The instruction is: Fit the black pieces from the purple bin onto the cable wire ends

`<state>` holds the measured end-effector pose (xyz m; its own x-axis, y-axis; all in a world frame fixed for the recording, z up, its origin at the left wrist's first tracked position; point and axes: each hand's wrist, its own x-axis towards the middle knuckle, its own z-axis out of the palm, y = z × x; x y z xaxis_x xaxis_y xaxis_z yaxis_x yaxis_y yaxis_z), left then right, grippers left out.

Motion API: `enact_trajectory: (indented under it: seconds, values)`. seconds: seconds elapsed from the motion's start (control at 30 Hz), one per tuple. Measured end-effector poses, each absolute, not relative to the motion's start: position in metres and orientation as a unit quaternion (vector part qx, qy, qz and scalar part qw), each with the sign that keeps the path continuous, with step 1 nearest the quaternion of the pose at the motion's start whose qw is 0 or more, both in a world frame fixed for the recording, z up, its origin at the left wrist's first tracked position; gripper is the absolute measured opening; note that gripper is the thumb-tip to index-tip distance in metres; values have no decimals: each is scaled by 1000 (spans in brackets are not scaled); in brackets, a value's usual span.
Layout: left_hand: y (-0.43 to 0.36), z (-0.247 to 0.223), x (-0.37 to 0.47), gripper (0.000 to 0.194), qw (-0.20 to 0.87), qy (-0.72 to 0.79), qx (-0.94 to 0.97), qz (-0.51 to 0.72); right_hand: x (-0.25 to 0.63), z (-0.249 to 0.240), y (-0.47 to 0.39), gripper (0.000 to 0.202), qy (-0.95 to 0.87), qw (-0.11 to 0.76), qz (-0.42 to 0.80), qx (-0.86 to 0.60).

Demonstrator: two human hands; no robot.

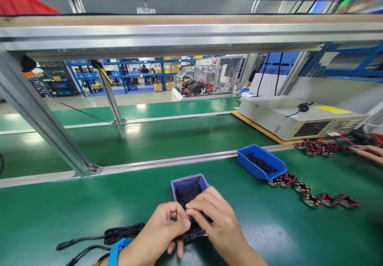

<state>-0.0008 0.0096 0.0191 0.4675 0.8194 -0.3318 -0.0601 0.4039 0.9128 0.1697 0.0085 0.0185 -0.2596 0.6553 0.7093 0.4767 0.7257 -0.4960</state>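
My left hand point(163, 228), with a blue band point(118, 250) at its wrist, is closed with thumb and index finger pinched together. A black cable point(125, 233) lies coiled beside it and runs under this hand. Its end, with thin coloured wires point(202, 233), shows between my hands, gripped by the left fingers. My right hand point(217, 220) is also closed, its fingertips pinched close to the left thumb; what they hold is hidden. Both hands are over the near side of a purple bin point(176, 186) with many short black tube-like pieces point(188, 194) in it.
A blue bin point(248, 166) of black pieces stands to the right, beside several round motor-like parts with copper windings point(311, 200). Farther back sits a grey bench instrument point(269, 114). Another person's hand point(369, 153) is at the right edge. A metal post point(44, 118) rises at left.
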Motion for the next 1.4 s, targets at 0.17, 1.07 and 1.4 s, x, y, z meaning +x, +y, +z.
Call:
enact_trajectory:
  seconds: [0.17,1.07,1.4]
  values:
    - [12,14,-1,36,724,396,473,310,171,16,8,17,-764,471,184,-401]
    - [21,5,-10,44,705,348,500,363,176,20,5,13,-761,429,291,-391]
    - [23,2,-10,52,725,340,488,346,175,7,9,12,-800,424,249,-343]
